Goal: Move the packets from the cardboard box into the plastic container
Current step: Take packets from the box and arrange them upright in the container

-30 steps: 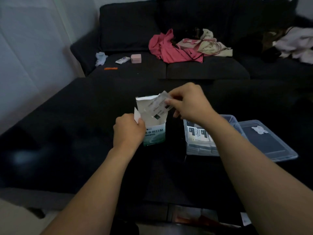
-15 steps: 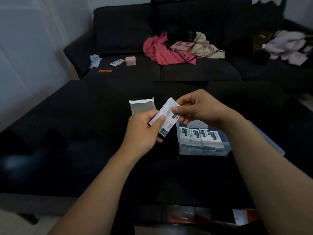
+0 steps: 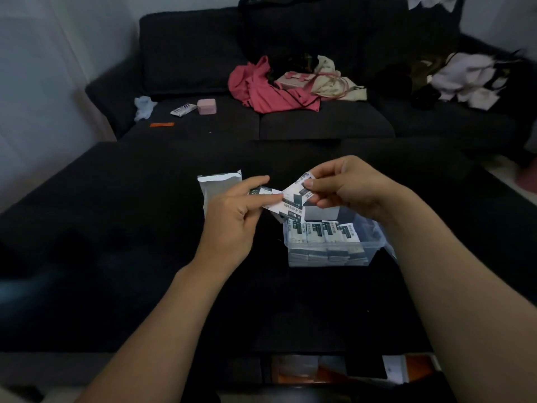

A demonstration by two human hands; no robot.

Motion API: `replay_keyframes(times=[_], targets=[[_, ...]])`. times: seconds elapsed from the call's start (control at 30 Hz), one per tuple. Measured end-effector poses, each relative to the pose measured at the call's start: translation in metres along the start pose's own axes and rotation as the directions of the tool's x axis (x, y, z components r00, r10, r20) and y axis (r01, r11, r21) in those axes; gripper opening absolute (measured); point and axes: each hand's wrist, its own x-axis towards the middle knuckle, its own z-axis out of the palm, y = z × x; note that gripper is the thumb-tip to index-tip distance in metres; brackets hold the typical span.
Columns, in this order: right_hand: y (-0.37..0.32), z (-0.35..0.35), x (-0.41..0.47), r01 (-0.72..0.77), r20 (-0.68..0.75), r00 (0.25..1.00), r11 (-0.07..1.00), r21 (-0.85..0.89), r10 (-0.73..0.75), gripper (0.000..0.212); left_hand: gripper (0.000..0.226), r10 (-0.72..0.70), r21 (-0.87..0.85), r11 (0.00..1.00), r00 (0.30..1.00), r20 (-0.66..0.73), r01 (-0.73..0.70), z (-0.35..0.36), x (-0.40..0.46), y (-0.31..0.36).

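Two hands were up over the dark table (image 3: 116, 228). The left hand (image 3: 232, 216) pinched one packet (image 3: 266, 191). The right hand (image 3: 345, 186) pinched another packet (image 3: 295, 199), and the two packets overlapped just above the plastic container (image 3: 328, 245). That clear container held a row of about four packets (image 3: 322, 232) standing up, with more stacked below, too dim to count. One cardboard box (image 3: 219, 186) stood behind the left hand. I could not see inside it.
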Motion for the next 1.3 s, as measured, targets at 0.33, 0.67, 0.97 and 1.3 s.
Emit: replay_keyframes(times=[0.33,0.67,0.97,1.3], targets=[[0.001,0.011,-0.002,-0.049,0.243,0.966,0.985,-0.163,0.089,0.021,0.040,-0.177,-0.174,0.964,0.973,0.146,0.201,0.005,0.001,0.007],[0.000,0.019,0.001,-0.066,0.179,0.982,0.997,0.043,0.057,0.020,0.031,-0.145,-0.069,0.987,0.989,-0.029,0.143,0.006,0.001,0.010],[0.003,0.032,0.012,-0.035,-0.131,0.988,0.942,0.334,0.083,0.011,0.032,-0.463,-0.262,0.879,0.843,-0.274,0.397,0.016,0.003,0.017],[0.007,0.047,0.015,-0.084,-0.087,0.987,0.890,0.449,0.137,0.007,0.023,-0.898,-0.851,0.303,0.428,-0.104,0.428,0.025,0.010,0.028]])
